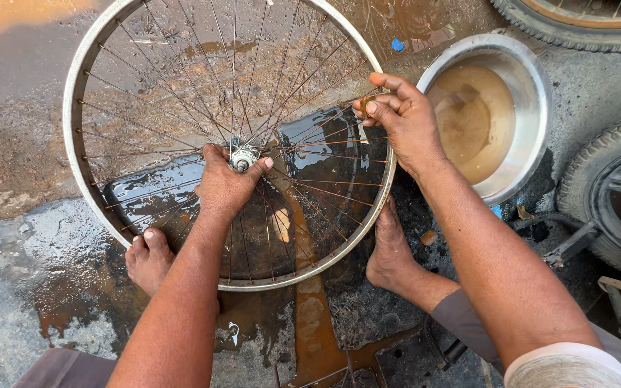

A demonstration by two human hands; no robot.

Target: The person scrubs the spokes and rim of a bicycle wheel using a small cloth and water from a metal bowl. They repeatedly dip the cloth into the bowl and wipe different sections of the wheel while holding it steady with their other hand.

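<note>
Steel wheel (80, 86) lies flat, axle upward; left hand (226, 185) clasps hub (242, 156), right hand (404, 122) fingers pinch rim.

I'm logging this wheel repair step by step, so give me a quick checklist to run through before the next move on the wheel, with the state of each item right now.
1. Left hand steadies the hub at the wheel's centre: ok.
2. Right hand pinches something small at the rim, near the spoke ends: ok; what it pinches, cannot tell.
3. Wheel sits free of the metal bowl of murky water: ok.
4. Both bare feet, left foot and right foot, are at the rim's near edge; touching or not, cannot tell.
5. Ground under the wheel is dry: not ok, it is wet and puddled.
6. Spokes all straight and tight: cannot tell.
</note>
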